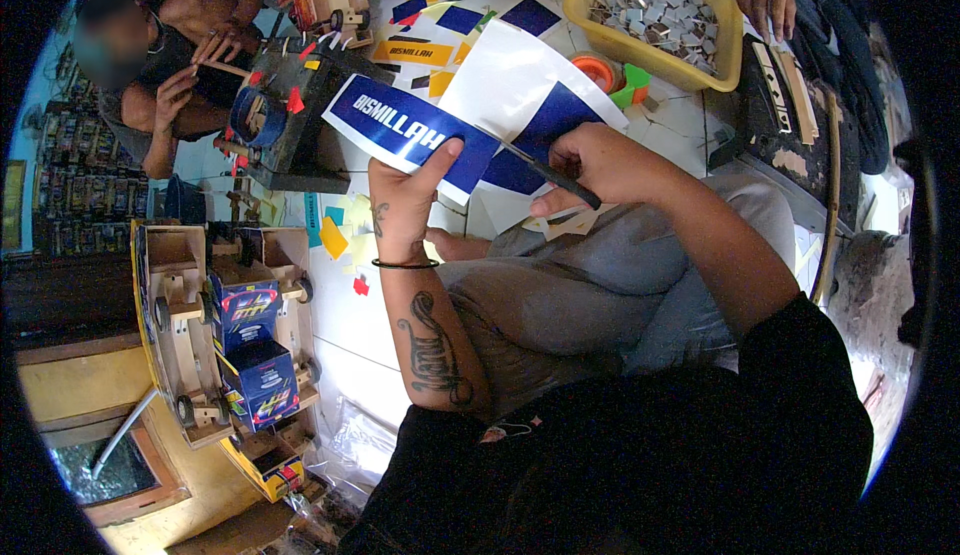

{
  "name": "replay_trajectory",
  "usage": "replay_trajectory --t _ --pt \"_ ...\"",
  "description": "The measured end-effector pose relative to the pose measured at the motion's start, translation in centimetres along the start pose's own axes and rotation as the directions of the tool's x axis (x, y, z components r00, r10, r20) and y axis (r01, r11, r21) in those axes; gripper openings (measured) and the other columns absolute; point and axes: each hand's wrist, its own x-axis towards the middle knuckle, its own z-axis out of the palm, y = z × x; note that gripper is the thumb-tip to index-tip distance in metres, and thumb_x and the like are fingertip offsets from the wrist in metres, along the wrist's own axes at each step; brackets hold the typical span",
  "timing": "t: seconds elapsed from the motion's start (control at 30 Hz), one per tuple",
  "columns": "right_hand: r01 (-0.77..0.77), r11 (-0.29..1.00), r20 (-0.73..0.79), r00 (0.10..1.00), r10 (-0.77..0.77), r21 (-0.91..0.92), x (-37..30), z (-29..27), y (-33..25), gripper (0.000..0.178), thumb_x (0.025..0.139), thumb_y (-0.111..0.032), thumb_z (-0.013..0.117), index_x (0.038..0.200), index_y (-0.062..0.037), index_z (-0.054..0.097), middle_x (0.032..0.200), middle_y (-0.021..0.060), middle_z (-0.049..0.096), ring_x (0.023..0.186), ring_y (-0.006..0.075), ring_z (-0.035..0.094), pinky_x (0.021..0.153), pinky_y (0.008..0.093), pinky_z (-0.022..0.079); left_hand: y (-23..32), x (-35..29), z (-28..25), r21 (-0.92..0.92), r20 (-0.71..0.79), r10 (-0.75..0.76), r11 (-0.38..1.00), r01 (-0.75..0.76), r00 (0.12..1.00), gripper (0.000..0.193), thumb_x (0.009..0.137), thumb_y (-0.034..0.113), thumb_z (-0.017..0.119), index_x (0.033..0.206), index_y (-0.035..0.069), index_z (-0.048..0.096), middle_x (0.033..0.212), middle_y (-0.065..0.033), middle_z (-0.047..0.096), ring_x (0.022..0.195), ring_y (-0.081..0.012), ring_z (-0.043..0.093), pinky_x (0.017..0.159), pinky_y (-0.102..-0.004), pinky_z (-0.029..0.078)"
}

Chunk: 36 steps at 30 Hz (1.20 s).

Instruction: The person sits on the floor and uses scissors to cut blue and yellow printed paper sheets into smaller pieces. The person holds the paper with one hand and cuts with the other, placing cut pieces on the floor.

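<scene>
My left hand (408,195) grips a glossy blue-and-white sticker sheet (375,113), its thumb pressed on the blue strip with white lettering. From the right, my right hand (612,163) is closed around dark-handled scissors (562,183). Their blades lie across the sheet, along the border between the lettered strip and the larger part. That larger part, white with a dark blue area (550,120), rises behind the blades. The scissors' handle loops are partly hidden by my right fingers. Both hands are above my lap, over the tiled floor.
A yellow tub (655,58) of small grey pieces stands at the back right. Coloured sticker scraps (415,52) litter the floor ahead. Wooden toy trucks (250,325) stand at the left. One person (185,65) sits at far left; another person's hand (766,0) shows at top right.
</scene>
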Motion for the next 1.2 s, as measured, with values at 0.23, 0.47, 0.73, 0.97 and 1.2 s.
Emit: replay_trajectory --t 0.23,0.47,0.73,0.97,1.2 --pt "0.018 0.999 -0.012 1.0 -0.017 0.039 -0.12 0.03 -0.08 0.053 0.054 -0.048 0.076 0.067 -0.0006 0.058 0.059 0.008 0.056 0.056 0.0159 0.053 0.052 0.0291 0.042 -0.05 -0.06 0.0 -0.008 -0.003 0.003 1.0 -0.003 1.0 0.022 0.067 0.006 0.071 0.085 0.002 0.06 0.077 -0.0052 0.063 0.067 -0.0098 0.058 0.061 -0.0197 0.045" --pt "0.042 0.999 -0.037 0.998 -0.042 0.003 -0.03 0.02 -0.14 0.051 0.054 -0.047 0.077 0.063 -0.0011 0.056 0.055 0.0057 0.053 0.053 0.015 0.051 0.049 0.0286 0.04 -0.17 -0.01 -0.02 0.01 -0.01 0.001 1.0 -0.001 1.0 0.024 0.066 0.007 0.072 0.086 0.001 0.06 0.078 -0.0055 0.063 0.068 -0.01 0.059 0.061 -0.0198 0.045" --pt "-0.002 1.0 -0.053 0.999 0.001 -0.024 -0.06 -0.09 -0.07 0.06 0.05 -0.057 0.072 0.059 -0.0001 0.057 0.055 0.0114 0.054 0.054 0.0229 0.054 0.054 0.033 0.043 -0.12 0.01 -0.06 0.033 -0.013 0.002 0.999 -0.001 1.0 0.024 0.066 0.007 0.072 0.086 0.002 0.06 0.078 -0.0053 0.063 0.068 -0.0105 0.059 0.062 -0.0202 0.046" --pt "0.009 1.0 -0.075 0.997 -0.01 -0.007 -0.07 -0.07 -0.04 0.063 0.049 -0.061 0.071 0.061 -0.0001 0.058 0.057 0.0142 0.055 0.056 0.0264 0.056 0.058 0.0353 0.045 -0.03 -0.04 0.02 -0.004 -0.02 0.002 1.0 -0.002 1.0 0.024 0.067 0.007 0.071 0.087 0.002 0.059 0.079 -0.0047 0.062 0.068 -0.0104 0.058 0.063 -0.0207 0.046" --pt "0.011 1.0 -0.081 0.997 -0.009 0.02 -0.1 0.15 -0.1 0.062 0.05 -0.059 0.072 0.064 -0.0004 0.058 0.061 0.0151 0.057 0.06 0.027 0.057 0.06 0.0355 0.045 -0.17 -0.18 0.23 -0.047 0.045 -0.01 0.999 0.012 0.999 0.024 0.067 0.004 0.07 0.088 0.002 0.059 0.08 -0.0041 0.062 0.069 -0.0105 0.058 0.063 -0.0211 0.046"
